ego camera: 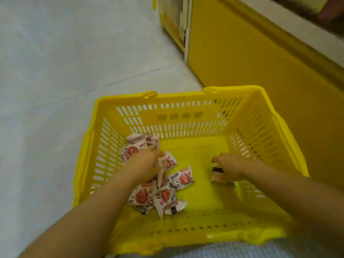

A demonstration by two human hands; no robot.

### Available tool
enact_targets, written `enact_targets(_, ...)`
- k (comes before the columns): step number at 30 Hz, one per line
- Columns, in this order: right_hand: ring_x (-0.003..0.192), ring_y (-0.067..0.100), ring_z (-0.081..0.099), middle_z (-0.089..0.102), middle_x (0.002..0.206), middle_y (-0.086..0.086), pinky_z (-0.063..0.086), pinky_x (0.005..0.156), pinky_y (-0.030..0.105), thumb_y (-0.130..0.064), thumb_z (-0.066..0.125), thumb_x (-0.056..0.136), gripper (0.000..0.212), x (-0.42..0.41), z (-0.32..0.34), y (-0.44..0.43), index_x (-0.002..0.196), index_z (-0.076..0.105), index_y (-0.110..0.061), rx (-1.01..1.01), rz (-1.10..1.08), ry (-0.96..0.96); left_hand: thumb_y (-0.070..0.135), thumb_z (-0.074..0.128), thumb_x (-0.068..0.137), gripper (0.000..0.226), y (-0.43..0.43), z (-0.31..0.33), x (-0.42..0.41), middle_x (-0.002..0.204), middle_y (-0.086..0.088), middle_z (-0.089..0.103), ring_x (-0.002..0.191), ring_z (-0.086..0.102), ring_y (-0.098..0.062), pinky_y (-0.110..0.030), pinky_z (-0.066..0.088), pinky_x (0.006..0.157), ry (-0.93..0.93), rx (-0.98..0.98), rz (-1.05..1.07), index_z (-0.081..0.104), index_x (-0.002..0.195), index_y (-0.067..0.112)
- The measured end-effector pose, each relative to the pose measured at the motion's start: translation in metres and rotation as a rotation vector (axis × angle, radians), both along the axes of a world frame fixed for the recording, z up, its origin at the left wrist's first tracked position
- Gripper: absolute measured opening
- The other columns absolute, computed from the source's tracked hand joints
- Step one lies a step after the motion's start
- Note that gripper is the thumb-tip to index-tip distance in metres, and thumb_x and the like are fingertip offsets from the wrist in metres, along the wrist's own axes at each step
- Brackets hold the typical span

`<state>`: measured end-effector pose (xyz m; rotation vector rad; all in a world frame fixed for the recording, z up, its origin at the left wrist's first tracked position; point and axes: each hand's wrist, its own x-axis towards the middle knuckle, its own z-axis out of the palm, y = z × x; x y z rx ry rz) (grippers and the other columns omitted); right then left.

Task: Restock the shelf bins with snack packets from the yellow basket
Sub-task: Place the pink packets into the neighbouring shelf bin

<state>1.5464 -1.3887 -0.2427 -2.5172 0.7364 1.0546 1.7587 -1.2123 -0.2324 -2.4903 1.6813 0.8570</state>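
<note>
Head view: the basket (pixel 186 101) filled the lower middle of the frame, its right rim close beside a yellow shelf base (pixel 242 53). Pale floor (pixel 55 71) lay open at left. Everything was blurred, and the print on the packets (pixel 143 196), heaped in the basket's left half, was unreadable. The left hand (pixel 145 164) dug into the heap, its fingers curled round several packets and their tips hidden. The right hand (pixel 234 168) gripped a dark-striped packet (pixel 217 174), mostly covered, in the basket's right half.
</note>
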Motion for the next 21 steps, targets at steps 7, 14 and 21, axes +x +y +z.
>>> enact_targets(7,0.117,0.033,0.055,0.052,0.129,0.015,0.045,0.089,0.035,-0.038,0.065,0.083,0.056,0.002,-0.063,0.006,0.129,0.043,-0.013,0.004,-0.147,0.036,0.031,0.044,0.098,0.029,-0.018,-0.037,-0.022,0.080,-0.001,0.049,0.067,0.049,-0.022,-0.030,0.033,0.049,-0.233,0.243,-0.112,0.044,0.124,0.018)
enact_targets(14,0.112,0.029,0.056,0.056,0.124,0.015,0.044,0.084,0.030,-0.060,0.053,0.087,0.056,-0.002,-0.066,0.007,0.114,0.062,-0.012,0.060,-0.129,0.162,0.020,0.062,0.090,0.046,-0.028,-0.049,-0.007,0.109,-0.011,0.063,0.099,0.060,-0.027,-0.034,0.047,0.073,0.139,0.133,0.231,0.043,0.131,0.013)
enact_targets(21,0.107,0.027,0.058,0.060,0.122,0.011,0.043,0.080,0.031,-0.054,0.062,0.084,0.048,-0.003,-0.057,0.013,0.112,0.063,-0.015,0.110,-0.030,0.260,0.031,0.050,0.097,0.046,-0.032,-0.061,-0.012,0.143,-0.016,0.036,0.120,0.049,-0.031,-0.033,0.042,0.096,0.135,0.265,0.080,0.041,0.137,0.012)
